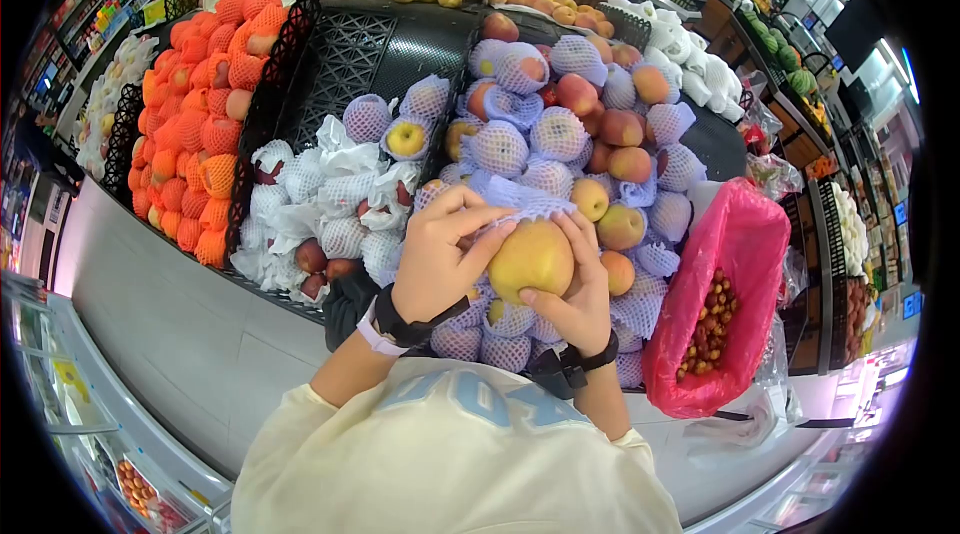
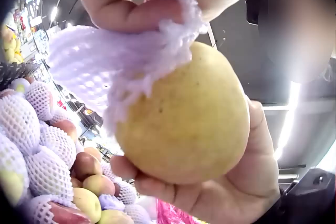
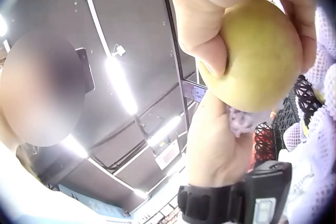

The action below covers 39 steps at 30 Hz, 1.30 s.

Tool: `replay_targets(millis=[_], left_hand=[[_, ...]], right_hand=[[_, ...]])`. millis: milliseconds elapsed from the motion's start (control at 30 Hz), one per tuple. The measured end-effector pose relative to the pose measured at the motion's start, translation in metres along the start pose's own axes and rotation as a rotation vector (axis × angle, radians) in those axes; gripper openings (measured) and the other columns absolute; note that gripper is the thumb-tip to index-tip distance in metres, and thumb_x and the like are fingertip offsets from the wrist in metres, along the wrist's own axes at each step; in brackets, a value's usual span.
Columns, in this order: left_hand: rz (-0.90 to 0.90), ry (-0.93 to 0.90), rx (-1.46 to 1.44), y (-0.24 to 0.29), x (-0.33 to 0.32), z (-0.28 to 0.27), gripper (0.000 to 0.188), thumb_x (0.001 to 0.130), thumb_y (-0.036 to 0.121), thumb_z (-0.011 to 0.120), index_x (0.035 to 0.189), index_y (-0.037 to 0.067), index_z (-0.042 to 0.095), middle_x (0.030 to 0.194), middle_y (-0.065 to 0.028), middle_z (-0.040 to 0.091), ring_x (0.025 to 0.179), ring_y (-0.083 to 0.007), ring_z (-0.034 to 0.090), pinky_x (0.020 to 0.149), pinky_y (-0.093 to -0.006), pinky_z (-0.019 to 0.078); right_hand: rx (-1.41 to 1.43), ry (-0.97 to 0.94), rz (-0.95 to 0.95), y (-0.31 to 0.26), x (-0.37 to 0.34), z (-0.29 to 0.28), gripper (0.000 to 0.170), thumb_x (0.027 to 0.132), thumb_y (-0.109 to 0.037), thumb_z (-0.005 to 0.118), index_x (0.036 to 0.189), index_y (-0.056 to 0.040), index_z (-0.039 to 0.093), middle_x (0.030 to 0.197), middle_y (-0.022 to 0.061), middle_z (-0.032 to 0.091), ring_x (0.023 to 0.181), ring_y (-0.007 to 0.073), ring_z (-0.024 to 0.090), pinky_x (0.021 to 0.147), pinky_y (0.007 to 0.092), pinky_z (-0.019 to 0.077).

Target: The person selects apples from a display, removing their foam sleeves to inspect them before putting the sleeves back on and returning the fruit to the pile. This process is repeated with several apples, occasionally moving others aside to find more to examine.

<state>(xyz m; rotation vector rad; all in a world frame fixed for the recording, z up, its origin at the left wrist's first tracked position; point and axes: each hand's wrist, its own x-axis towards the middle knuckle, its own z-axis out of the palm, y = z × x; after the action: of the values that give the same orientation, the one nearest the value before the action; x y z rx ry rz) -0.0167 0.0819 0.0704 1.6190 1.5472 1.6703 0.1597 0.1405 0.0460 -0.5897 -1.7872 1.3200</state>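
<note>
Right hand [image 1: 592,294] grips yellow fruit [image 1: 532,259] from the right; left hand [image 1: 435,259] pinches foam net [image 1: 527,197] at its far side; best hold fruit steady, work net evenly, don't squeeze; netted fruit pile [image 1: 497,149] below and beyond

No text can be read with certainty. In the head view, large pale-blue characters [image 1: 480,400] curve across the cream shirt [image 1: 440,469] at six o'clock, partly hidden by folds; which ones they are cannot be told. Small blue screens [image 1: 900,213] at three o'clock are too tiny to read. In the right wrist view, a white hanging sign [image 3: 168,155] at six o'clock and a lit screen [image 3: 195,91] just beside the centre, toward three o'clock, show only blurred marks.
</note>
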Motion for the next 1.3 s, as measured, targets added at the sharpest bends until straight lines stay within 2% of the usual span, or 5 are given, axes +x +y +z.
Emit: replay_targets(millis=[333,567,633,800,1300], left_hand=[[0.222,-0.130,0.089,-0.013,-0.023,-0.002,0.032,0.081,0.009,0.071,0.112,0.003,0.066,0.109,-0.0124,0.049,0.089,-0.0187,0.054,0.067,-0.0258,0.0471],[-0.070,-0.102,-0.381,-0.035,-0.034,0.021,0.074,0.076,0.013,0.078,0.136,0.004,0.036,0.139,-0.0121,0.035,0.125,-0.0225,0.044,0.094,-0.0337,0.0475],[-0.351,-0.040,-0.806,-0.035,-0.034,0.019,0.082,0.071,0.018,0.084,0.137,0.007,0.036,0.128,-0.0113,0.048,0.114,-0.0210,0.053,0.094,-0.0324,0.0456],[-0.227,-0.132,-0.952,-0.050,-0.033,0.010,0.088,0.073,0.026,0.083,0.141,0.005,0.030,0.127,-0.0102,0.051,0.114,-0.0200,0.054,0.096,-0.0340,0.0445],[-0.419,0.040,-1.021,-0.062,-0.043,0.018,0.086,0.081,0.027,0.076,0.144,0.009,0.020,0.135,-0.0105,0.045,0.122,-0.0198,0.048,0.097,-0.0337,0.0443]], right_hand=[[0.056,0.099,-0.084,0.013,0.002,0.017,0.098,0.060,-0.007,0.083,0.140,-0.0031,0.027,0.135,0.0198,0.035,0.124,0.0296,0.043,0.104,0.0400,0.0376],[-0.238,0.152,-0.044,0.006,0.004,0.022,0.123,0.059,-0.008,0.087,0.148,-0.0035,0.001,0.131,0.0197,0.039,0.118,0.0277,0.048,0.097,0.0369,0.0433],[0.185,-0.041,0.074,-0.001,0.007,0.010,0.119,0.064,-0.006,0.084,0.149,-0.0036,0.001,0.128,0.0156,0.040,0.116,0.0256,0.048,0.094,0.0350,0.0444],[0.336,0.144,0.135,0.013,0.013,0.006,0.009,0.094,-0.003,0.054,0.098,0.0026,0.060,0.095,0.0006,0.055,0.084,0.0079,0.054,0.077,0.0225,0.0450],[-0.317,0.173,-0.211,-0.002,0.007,0.025,0.009,0.086,-0.002,0.059,0.088,-0.0001,0.051,0.083,0.0139,0.051,0.076,0.0288,0.053,0.071,0.0346,0.0445]])
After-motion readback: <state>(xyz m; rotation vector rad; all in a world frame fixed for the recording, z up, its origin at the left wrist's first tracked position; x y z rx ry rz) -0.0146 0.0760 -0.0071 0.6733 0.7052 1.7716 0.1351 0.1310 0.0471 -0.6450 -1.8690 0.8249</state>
